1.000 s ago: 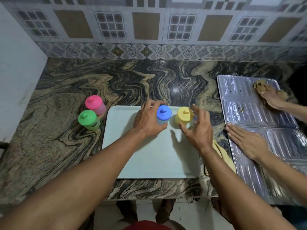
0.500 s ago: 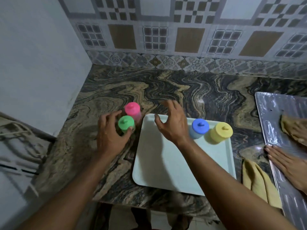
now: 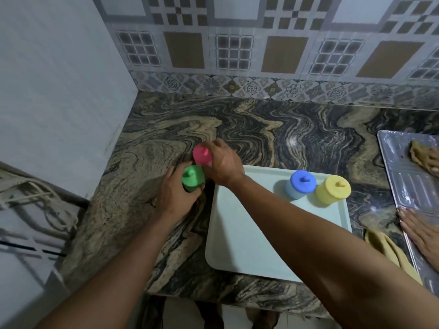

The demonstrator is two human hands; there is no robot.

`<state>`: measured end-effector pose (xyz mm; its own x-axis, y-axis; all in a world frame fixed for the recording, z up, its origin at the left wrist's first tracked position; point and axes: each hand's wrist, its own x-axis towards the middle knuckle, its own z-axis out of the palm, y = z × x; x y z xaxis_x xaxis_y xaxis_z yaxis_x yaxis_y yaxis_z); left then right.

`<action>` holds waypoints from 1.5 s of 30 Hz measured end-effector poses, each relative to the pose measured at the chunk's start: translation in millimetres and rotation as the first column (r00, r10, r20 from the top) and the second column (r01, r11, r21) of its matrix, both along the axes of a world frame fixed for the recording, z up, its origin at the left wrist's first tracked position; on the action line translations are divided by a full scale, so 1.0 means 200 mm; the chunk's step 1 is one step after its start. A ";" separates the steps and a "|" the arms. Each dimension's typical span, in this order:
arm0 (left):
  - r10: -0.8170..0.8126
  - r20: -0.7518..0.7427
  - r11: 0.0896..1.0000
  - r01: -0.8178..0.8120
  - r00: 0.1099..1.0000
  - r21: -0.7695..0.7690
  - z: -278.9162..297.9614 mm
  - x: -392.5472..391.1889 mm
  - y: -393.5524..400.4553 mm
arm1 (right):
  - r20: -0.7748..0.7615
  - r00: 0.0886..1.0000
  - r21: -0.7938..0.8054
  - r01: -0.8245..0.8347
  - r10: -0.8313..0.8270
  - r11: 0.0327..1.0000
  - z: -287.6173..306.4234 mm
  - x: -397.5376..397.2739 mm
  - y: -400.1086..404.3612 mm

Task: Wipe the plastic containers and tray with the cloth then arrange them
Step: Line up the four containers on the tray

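Left hand [image 3: 175, 195] grips green pot [image 3: 193, 178]; right hand [image 3: 222, 166] grips pink pot [image 3: 202, 156], both on table [image 3: 261, 129], likely to join blue [image 3: 301, 184], yellow [image 3: 333, 189] on tray [image 3: 249, 245].

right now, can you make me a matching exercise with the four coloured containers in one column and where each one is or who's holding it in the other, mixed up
Column 1:
1. green container
2. pink container
3. blue container
4. yellow container

Column 2:
A. on the tray, nearest its right far corner
B. on the counter, gripped by the left hand
C. on the tray, just left of another container
D. on the counter, gripped by the right hand

Pairs: 1-B, 2-D, 3-C, 4-A
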<state>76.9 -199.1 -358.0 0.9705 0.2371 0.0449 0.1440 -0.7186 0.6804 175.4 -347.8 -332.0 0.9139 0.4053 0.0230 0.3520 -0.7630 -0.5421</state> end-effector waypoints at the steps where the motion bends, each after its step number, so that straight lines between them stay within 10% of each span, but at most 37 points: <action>1: -0.002 0.014 1.000 0.002 1.000 0.001 0.01 0.01 0.00 | 0.015 1.000 0.023 0.024 -0.024 0.999 0.01 -0.01 -0.03; 13: -0.230 0.067 0.973 0.229 0.971 0.017 0.11 0.14 -0.34 | 0.030 0.922 0.072 0.384 -0.387 0.921 -0.02 -0.30 -0.62; 32: -0.165 -0.088 0.983 0.171 0.982 0.063 0.01 -0.05 -0.25 | 0.164 0.838 0.222 0.483 -0.521 0.847 0.01 -0.73 -1.04; 40: -0.058 -0.385 0.992 0.010 0.921 -0.124 -0.03 -0.34 -0.23 | -0.124 0.689 -0.105 0.707 -0.714 0.700 -0.08 -0.95 -1.45; 45: -0.046 -0.430 0.985 -0.030 0.902 -0.168 -0.06 -0.43 -0.27 | -0.261 0.652 -0.093 0.717 -0.712 0.691 -1.02 -0.89 -2.14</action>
